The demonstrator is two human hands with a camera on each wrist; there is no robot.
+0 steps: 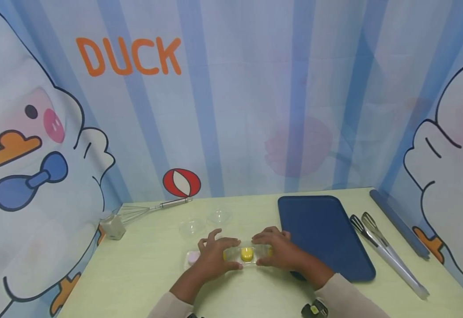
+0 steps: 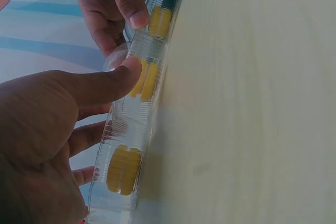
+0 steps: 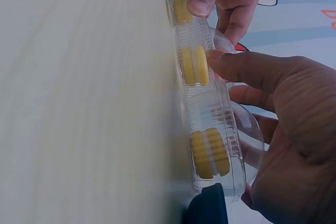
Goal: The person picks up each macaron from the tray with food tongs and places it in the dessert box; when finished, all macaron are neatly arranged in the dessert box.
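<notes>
A long clear plastic box (image 1: 249,264) of macarons lies across the table in front of me. Its middle yellow macaron (image 1: 246,254) shows between my hands, and a pale lilac macaron (image 1: 193,257) sits at the left end. My left hand (image 1: 215,257) grips the box left of the middle, thumb on the near side and fingers behind. On the right part my right hand (image 1: 281,251) holds it the same way. In the left wrist view the left thumb presses by a yellow macaron (image 2: 149,82); more yellow macarons (image 3: 210,153) stand on edge inside.
Two clear plastic domes (image 1: 191,227) stand behind the box. A whisk (image 1: 176,203) and a silvery block (image 1: 113,226) lie at the back left. Right of my hands is a dark blue tray (image 1: 323,238), then metal tongs (image 1: 394,260) and a grey-blue rod (image 1: 398,223).
</notes>
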